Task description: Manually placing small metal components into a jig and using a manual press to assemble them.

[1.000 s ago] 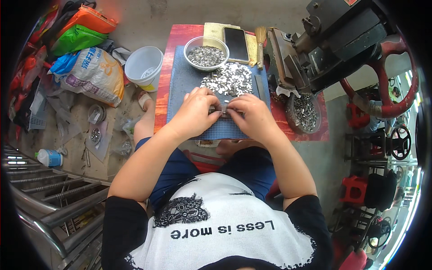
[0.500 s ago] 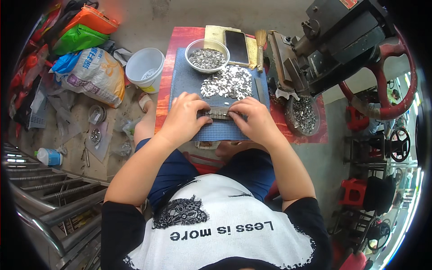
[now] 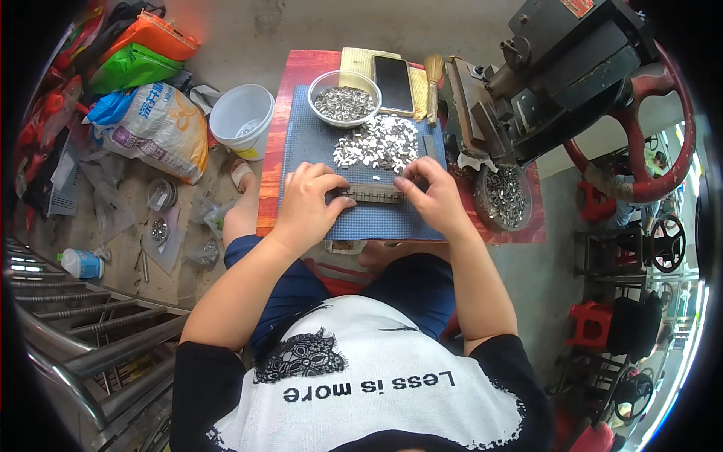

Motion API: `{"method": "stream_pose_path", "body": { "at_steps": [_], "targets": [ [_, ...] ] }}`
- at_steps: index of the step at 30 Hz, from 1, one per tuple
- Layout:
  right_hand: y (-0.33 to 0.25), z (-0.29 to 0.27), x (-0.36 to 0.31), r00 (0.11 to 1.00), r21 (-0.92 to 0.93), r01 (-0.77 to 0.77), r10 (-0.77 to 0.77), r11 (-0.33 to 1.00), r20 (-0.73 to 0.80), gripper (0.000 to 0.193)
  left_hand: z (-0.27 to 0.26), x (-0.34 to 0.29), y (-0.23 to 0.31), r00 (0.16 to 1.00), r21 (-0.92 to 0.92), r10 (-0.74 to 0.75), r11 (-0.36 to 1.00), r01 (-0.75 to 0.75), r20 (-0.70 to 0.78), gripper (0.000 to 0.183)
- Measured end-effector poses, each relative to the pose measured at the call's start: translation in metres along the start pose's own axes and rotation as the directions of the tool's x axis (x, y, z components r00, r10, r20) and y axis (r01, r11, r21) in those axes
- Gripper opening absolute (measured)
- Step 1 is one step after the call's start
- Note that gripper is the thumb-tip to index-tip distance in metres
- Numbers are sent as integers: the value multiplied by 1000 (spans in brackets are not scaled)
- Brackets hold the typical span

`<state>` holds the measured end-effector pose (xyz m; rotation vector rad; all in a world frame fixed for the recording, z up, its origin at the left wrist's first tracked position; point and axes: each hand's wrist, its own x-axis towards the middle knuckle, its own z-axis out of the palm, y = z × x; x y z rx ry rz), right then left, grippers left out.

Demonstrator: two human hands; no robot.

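Note:
A narrow slotted metal bar (image 3: 374,194) lies crosswise on the blue textured mat (image 3: 376,224), near its front edge. My left hand (image 3: 309,202) grips the bar's left end between thumb and fingers. At the right end, my right hand (image 3: 435,197) is closed, its thumb and fingertips against the bar; whether a small piece is between them is hidden. Just beyond the bar spreads a pile of small white and dark pieces (image 3: 378,143), with one white piece (image 3: 376,178) lying apart. Behind the pile stands a clear bowl (image 3: 345,76) of small dark and silvery pieces.
A phone (image 3: 393,83) lies on a yellow cloth, with a brush (image 3: 433,79) beside it. To the right stand a heavy press (image 3: 557,90) with a red handwheel and a tub of metal pieces (image 3: 501,200). A white bucket (image 3: 241,113) is left of the table.
My right hand has shifted right along the bar, uncovering more of its slotted length. My left hand stays at the left end. The view has shifted slightly.

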<state>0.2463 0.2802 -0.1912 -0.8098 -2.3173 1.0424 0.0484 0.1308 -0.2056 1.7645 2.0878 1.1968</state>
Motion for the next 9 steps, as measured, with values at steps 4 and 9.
{"method": "stream_pose_path", "body": {
  "at_steps": [4,9],
  "targets": [
    [2,6,-3,983,-187,176,-184,966,-24,22,1,5,1,999,-87,-35,995,37,18,20],
    [-1,-3,-1,1000,-46,28,-29,999,-9,20,1,4,-4,997,-110,66,992,-60,49,21]
  ]
}}
